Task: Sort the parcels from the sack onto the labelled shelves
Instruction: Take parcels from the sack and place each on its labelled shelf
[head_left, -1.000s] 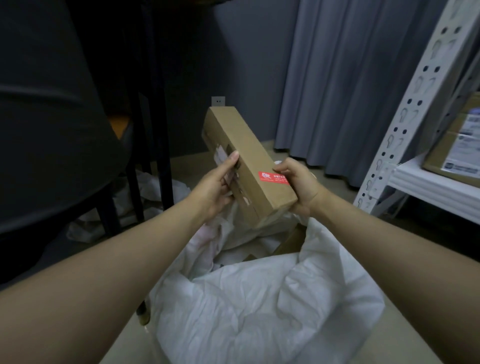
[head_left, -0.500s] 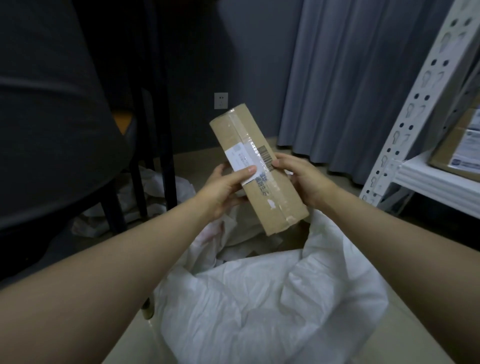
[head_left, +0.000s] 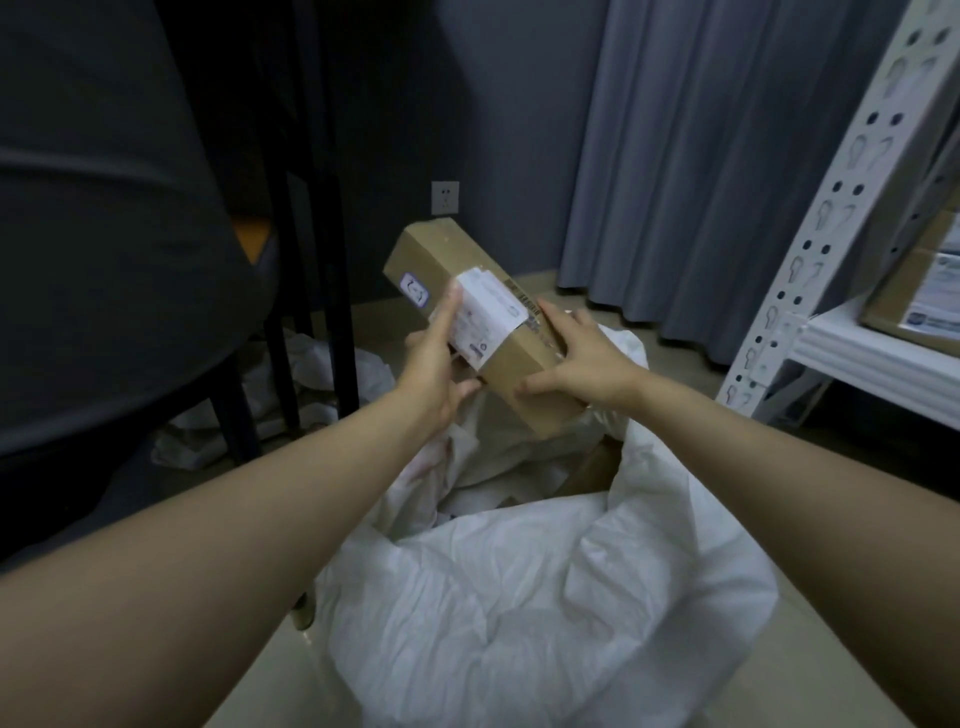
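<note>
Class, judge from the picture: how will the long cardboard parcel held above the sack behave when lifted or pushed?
The cardboard parcel is probably stiff: its edges look straight between the left hand and right hand. Flat faces suggest sliding, not rolling. Stood on its small end it might tip, being long and narrow.
</note>
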